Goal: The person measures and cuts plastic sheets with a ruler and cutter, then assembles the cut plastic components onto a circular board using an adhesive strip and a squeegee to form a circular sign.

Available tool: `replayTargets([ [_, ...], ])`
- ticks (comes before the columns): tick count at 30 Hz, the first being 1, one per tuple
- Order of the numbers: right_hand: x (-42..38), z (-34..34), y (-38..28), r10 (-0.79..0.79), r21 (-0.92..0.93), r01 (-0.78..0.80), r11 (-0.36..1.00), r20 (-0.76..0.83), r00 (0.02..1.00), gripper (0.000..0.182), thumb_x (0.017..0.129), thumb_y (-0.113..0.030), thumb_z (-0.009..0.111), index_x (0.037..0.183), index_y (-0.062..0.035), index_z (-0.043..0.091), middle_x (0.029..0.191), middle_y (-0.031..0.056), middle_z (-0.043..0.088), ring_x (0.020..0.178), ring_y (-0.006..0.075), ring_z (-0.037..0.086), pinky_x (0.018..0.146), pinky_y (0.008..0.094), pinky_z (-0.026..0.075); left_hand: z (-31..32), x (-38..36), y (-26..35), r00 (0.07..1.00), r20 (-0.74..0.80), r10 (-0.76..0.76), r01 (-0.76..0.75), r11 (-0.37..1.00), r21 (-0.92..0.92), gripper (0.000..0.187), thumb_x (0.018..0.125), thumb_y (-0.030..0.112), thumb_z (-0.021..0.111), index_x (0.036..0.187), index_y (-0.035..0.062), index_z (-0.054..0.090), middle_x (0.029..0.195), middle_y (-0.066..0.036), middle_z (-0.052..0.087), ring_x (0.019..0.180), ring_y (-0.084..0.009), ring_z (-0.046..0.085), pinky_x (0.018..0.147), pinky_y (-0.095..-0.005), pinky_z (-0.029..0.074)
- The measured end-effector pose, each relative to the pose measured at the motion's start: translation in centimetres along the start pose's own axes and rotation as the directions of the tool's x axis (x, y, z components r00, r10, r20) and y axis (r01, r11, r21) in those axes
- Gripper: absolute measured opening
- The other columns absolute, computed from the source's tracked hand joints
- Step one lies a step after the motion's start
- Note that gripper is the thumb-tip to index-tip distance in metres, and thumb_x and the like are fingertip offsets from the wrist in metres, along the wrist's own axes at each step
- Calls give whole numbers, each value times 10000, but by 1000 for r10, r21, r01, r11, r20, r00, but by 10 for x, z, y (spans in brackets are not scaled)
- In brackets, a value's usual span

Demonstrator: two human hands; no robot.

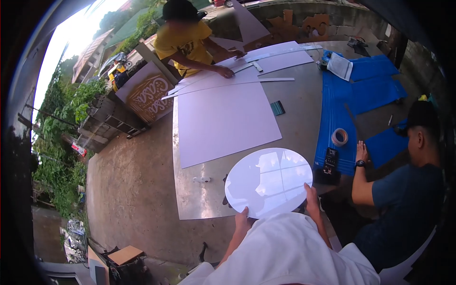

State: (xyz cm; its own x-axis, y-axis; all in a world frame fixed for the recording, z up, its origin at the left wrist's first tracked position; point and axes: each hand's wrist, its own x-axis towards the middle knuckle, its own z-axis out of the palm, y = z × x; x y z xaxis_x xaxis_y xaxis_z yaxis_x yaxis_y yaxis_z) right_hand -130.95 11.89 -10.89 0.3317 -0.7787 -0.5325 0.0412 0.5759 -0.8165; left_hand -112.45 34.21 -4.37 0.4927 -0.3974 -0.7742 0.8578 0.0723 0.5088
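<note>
A person holds a glossy white oval panel [269,182] by its near edge over the metal-topped bench [190,190], the left hand [241,220] at the lower left rim and the right hand [311,197] at the lower right rim, each grip pinching the panel's edge between thumb and fingers. Beyond it a large white sheet [223,118] lies flat on the bench, where a co-worker in a yellow shirt [185,40] presses on long white strips [228,80]. At right, a second co-worker in a dark blue shirt [403,204] rests a hand beside blue sheets [351,99] and a roll of tape [339,137].
</note>
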Motion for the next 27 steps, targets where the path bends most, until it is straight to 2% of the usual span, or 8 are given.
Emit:
replayTargets([
  [2, 17, -4, 19, 31, 22, -31, 999, -39, 999, 380, 893, -289, 559, 1066, 48, 597, 942, 98, 637, 829, 176, 603, 745, 298, 454, -1, 1, 2, 999, 5, 37, -36, 998, -49, 437, 957, 110, 425, 1354, -18, 295, 1274, -202, 436, 1149, -397, 490, 926, -595, 448],
  [5, 9, 0, 6, -33, -20, 34, 999, 51, 998, 368, 887, -276, 565, 1036, 57, 606, 941, 98, 636, 830, 182, 606, 745, 303, 457, 6, -1, 4, 999, -29, 45, -46, 999, -11, 428, 958, 104, 420, 1355, -10, 306, 1280, -197, 438, 1136, -385, 500, 919, -578, 458],
  [11, 7, 4, 0, -6, -18, 5, 1000, -50, 999, 351, 886, -264, 566, 1020, 57, 615, 955, 100, 637, 866, 189, 603, 766, 307, 450, 20, -20, 12, 998, -54, 39, -40, 999, -8, 411, 960, 96, 409, 1347, -14, 323, 1282, -192, 437, 1134, -372, 503, 918, -562, 463],
  [13, 9, 3, 0, -11, 5, 11, 1000, -22, 1000, 355, 885, -257, 565, 1042, 58, 608, 964, 103, 635, 881, 195, 599, 775, 311, 447, 26, -25, 15, 998, -56, 17, -18, 1000, -8, 447, 959, 88, 403, 1372, -23, 272, 1306, -199, 423, 1182, -377, 470, 979, -555, 410],
  [16, 19, -1, 6, 37, -27, -38, 999, -46, 998, 358, 885, -251, 562, 1064, 57, 599, 965, 100, 632, 873, 199, 597, 772, 315, 446, 17, -13, 5, 997, -70, 30, -32, 999, -26, 449, 960, 87, 395, 1376, -20, 263, 1311, -201, 414, 1184, -381, 468, 980, -569, 404],
  [23, 35, -11, 15, -50, -81, 50, 995, -1, 999, 379, 845, -252, 589, 1059, 60, 599, 945, 94, 635, 861, 199, 605, 777, 319, 450, 4, 9, -12, 1000, -6, 24, -24, 999, 28, 443, 968, 101, 376, 1377, -15, 251, 1321, -206, 395, 1195, -387, 457, 981, -604, 386],
  [25, 41, -9, 20, -60, -51, 57, 997, -45, 997, 371, 840, -245, 588, 1055, 58, 602, 939, 92, 636, 852, 198, 606, 770, 320, 451, 7, 11, -11, 999, -52, 9, -11, 999, -40, 383, 965, 85, 405, 1326, -31, 346, 1278, -195, 458, 1142, -365, 502, 949, -555, 430],
  [27, 43, -7, 19, -66, -23, 64, 998, -85, 994, 364, 835, -238, 588, 1050, 55, 605, 933, 90, 636, 842, 197, 606, 763, 320, 453, 8, 11, -9, 1000, -28, 0, -1, 999, -51, 379, 968, 87, 399, 1325, -28, 345, 1273, -194, 461, 1145, -365, 502, 943, -553, 435],
])
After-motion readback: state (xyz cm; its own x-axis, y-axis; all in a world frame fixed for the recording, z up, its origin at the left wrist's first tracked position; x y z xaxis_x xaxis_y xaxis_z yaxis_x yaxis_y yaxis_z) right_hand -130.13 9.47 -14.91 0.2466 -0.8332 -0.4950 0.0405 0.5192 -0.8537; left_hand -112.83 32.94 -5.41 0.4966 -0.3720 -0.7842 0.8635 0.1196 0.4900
